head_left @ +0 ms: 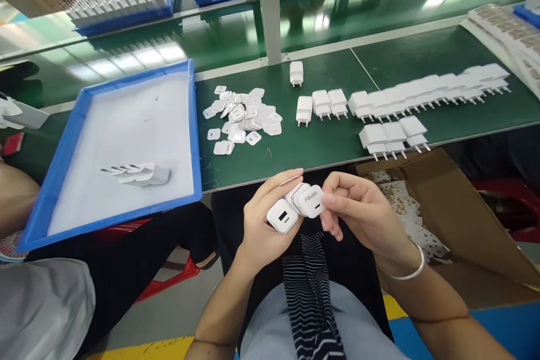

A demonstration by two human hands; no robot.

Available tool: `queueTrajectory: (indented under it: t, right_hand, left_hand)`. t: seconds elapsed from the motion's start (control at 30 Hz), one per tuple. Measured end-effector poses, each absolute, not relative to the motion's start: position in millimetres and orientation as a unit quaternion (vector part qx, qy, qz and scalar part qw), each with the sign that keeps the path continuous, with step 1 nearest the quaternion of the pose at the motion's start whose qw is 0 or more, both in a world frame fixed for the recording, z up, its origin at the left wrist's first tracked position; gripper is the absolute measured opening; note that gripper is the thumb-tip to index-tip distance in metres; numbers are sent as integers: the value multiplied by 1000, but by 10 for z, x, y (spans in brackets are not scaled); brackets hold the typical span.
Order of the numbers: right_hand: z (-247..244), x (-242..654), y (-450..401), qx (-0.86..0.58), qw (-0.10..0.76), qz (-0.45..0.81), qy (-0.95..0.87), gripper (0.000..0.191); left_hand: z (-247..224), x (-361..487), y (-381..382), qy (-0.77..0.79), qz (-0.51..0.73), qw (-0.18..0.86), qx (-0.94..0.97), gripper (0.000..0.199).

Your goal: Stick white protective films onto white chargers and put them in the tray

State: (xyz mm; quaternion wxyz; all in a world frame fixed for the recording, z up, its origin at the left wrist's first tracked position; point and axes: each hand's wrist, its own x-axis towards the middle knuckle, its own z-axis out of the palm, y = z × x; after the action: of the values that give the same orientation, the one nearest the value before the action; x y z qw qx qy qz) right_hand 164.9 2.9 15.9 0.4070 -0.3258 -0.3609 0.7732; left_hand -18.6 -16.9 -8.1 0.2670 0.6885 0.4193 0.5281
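Observation:
My left hand (pixel 264 239) is wrapped around a white charger (pixel 282 216) whose end face shows two port slots. A second white charger (pixel 294 194) lies beside it in the same hand, its end mostly hidden. Between finger and thumb, my right hand (pixel 365 211) pinches a white charger cover (pixel 312 201) with printed lettering and one slot, held over the second charger's end. Whether the cover is seated cannot be made out. Loose white covers (pixel 240 115) lie in a pile on the green bench (pixel 253 166) beyond my hands.
White two-pin chargers (pixel 413 95) stand in rows at the right. A blue-rimmed tray (pixel 194 140) at left holds several chargers (pixel 145 174). An open cardboard box (pixel 447 191) sits below the bench at right. A post (pixel 270 11) rises at the back. Another person's leg (pixel 139 259) is at left.

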Motion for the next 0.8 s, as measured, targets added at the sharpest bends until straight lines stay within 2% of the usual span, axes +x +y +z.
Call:
queueTrajectory:
  t: [0.3, 0.8]
  right_hand:
    - [125, 1680, 34, -338, 398, 757, -392, 20]
    - [126, 1645, -19, -376, 432, 700, -427, 20]
  left_hand:
    - [-80, -188, -166, 414, 522, 258, 700, 46]
    - [-80, -170, -169, 416, 521, 242, 705, 45]
